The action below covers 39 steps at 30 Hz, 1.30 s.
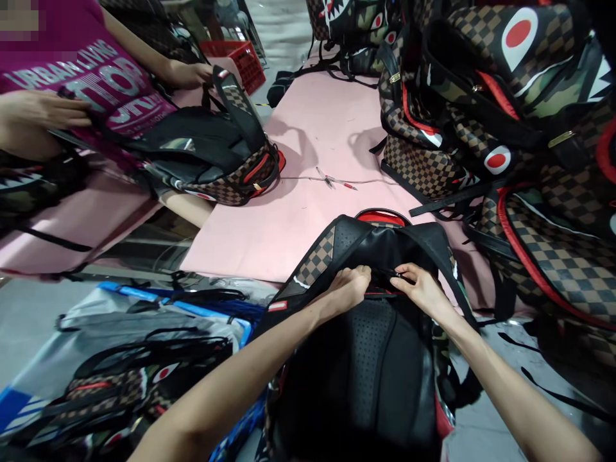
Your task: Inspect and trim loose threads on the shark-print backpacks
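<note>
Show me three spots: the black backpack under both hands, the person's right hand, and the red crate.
Black backpack (369, 350): head view, on the dotted padding of its back.
Right hand (420, 287): head view, on the back of the hand.
Red crate (251, 69): head view, on its side wall.

"URBAN LIVING" on a co-worker's purple shirt (99, 67), larger lettering (122, 82) beneath partly legible

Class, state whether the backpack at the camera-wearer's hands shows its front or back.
Back: the backpack shows perforated padding and shoulder straps.
</note>
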Motion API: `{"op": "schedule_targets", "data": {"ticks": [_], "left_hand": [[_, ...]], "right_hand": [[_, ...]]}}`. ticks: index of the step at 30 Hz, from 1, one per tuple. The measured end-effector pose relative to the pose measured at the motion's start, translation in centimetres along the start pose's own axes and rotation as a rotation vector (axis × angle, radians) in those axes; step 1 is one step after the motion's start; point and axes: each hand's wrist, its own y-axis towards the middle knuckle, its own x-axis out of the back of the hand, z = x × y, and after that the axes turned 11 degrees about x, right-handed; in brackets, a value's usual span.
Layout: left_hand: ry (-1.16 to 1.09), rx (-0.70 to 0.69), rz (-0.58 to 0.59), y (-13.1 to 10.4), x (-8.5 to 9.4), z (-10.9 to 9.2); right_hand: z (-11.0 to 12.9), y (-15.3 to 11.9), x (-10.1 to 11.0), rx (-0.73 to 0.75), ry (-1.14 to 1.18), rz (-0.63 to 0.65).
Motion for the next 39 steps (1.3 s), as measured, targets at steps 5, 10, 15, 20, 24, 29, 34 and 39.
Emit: {"op": "schedule_targets", "data": {"ticks": [5,10,15,20,24,29,34,39], "left_hand": [[-0.239,0.106,-0.199,-0.5,-1.1,0.4],[-0.417,0.063,-0.042,0.7,-1.4,1.7],[-0.422,-0.029,0.161,1.9,-0.6,2.3],[-0.404,-0.014,0.265,2.1,0.3,2.3],[-0.432,-0.033,0.332,2.3,0.7,2.2],[-0.336,0.057,0.14,1.7,-0.5,1.0],[-0.136,0.053,-0.107,0.4,-1.9,0.2],[-0.055,0.062,-0.095,0.3,-1.9,0.2]], "right_hand": [[0.0,-0.3,0.4,-0.027,-0.139,0.076],[0.4,-0.3,0.5,-0.027,-0.161,0.114],[0.5,-0.2,0.4,-0.027,-0.16,0.105],[0.5,-0.1,0.5,-0.02,-0.143,0.114],[0.3,-0.1,0.6,-0.015,-0.146,0.12],[0.5,-0.1,0.5,-0.027,-0.207,0.15],[1.3,-0.2,0.3,-0.078,-0.349,0.173],[1.9,0.1,0.0,-0.102,-0.47,0.217]]}}
